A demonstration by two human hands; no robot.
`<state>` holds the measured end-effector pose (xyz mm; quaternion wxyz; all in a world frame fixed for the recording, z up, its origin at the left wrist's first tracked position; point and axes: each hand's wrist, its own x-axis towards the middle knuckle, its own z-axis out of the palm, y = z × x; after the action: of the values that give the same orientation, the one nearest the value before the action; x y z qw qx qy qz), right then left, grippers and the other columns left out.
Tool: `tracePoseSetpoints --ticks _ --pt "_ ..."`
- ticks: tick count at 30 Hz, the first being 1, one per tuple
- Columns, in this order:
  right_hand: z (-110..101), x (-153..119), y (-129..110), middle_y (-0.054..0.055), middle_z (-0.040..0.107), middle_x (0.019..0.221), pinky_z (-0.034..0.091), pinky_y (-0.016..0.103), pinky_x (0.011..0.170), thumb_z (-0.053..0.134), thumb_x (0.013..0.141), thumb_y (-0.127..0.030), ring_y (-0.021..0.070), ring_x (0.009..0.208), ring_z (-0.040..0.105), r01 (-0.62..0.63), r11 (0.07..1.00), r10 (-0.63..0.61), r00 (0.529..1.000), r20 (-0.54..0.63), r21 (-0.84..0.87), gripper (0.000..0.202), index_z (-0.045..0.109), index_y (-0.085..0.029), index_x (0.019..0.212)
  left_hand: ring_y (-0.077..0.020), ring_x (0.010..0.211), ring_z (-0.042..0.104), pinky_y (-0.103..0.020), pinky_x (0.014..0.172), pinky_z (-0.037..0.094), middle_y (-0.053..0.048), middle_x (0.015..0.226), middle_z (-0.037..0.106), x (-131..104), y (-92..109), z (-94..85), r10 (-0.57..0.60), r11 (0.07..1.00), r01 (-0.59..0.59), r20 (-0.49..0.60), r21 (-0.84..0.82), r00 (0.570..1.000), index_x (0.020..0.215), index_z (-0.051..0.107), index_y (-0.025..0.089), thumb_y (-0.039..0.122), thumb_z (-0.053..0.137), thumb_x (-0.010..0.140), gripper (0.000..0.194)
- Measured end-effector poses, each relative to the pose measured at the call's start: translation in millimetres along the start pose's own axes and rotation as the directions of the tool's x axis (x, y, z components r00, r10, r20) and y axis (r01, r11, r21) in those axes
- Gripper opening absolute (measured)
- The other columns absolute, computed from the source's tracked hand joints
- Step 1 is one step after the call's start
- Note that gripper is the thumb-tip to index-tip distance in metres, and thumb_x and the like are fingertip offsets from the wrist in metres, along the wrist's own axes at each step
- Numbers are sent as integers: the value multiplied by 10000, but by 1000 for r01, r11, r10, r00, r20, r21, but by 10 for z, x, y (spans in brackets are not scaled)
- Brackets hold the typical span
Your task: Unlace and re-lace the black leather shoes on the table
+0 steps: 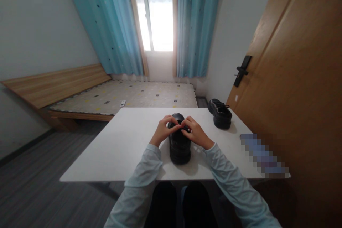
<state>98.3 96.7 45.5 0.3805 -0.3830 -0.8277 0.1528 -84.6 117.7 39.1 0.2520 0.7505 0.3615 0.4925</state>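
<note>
Near shoe: black, upright on its sole on the counter, close to the person's edge; toe pointing away, heel toward the person, opening facing up.
Left hand: over the left side of the near shoe, thumb and forefinger meeting in a pinch on its front, just beyond the opening.
Right hand: on the other side, fingers bent and drawn in to the same spot, pinching there too; the two sets of fingertips almost meet.
Pinched part: dark against dark, so I cannot tell whether it is lace or tongue.
Far shoe: also black, upright near the counter's right edge, well apart from both hands; its laces show on top.
Blurred item: on the counter's right edge, nearer the person than the far shoe; masked, not to be identified.
Step in hand: by my reading, fine two-handed fingerwork at the near shoe's fastening, partway through.
Next move: would seem to call for keeping both pinches firm and drawing evenly, with the near shoe kept flat, since neither palm braces it against sliding.
</note>
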Motion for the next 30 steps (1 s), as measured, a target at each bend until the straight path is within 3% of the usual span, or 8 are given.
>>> tracePoseSetpoints --ticks 6,11,16,19,30 --pt "27 8 46 14 463 870 414 266 672 576 771 -119 144 747 472 -11 999 10 1000 18 49 109 533 -185 846 -185 836 571 -307 802 447 -36 809 621 6 -5 13 -1 1000 -3 139 27 990 733 639 179 409 756 659 269" --pt "19 0 63 15 456 873 410 279 689 550 783 -102 154 770 466 -6 997 3 1000 29 76 124 522 -192 863 -175 830 571 -297 786 444 -30 822 617 10 -41 5 24 999 -30 160 38 987 776 636 174 384 757 666 267" --pt "21 -4 69 29 452 897 407 302 710 534 780 -95 171 804 465 -14 995 9 999 46 98 136 499 -194 866 -170 843 566 -295 790 435 -23 824 614 7 -35 -5 40 998 -46 186 31 982 782 629 171 207 672 713 89" --pt "25 -2 65 29 450 895 405 313 722 530 771 -92 178 811 463 -16 995 13 999 38 100 144 486 -200 856 -168 834 559 -292 784 430 -20 810 600 7 -18 -5 34 999 -40 177 28 984 765 617 168 152 648 687 85" --pt "40 5 67 24 445 871 395 303 686 514 744 -93 172 783 451 -22 991 21 1000 7 131 147 466 -201 831 -159 817 540 -285 774 423 -25 827 555 11 -5 -9 16 999 -22 173 30 985 756 629 163 220 680 703 93"
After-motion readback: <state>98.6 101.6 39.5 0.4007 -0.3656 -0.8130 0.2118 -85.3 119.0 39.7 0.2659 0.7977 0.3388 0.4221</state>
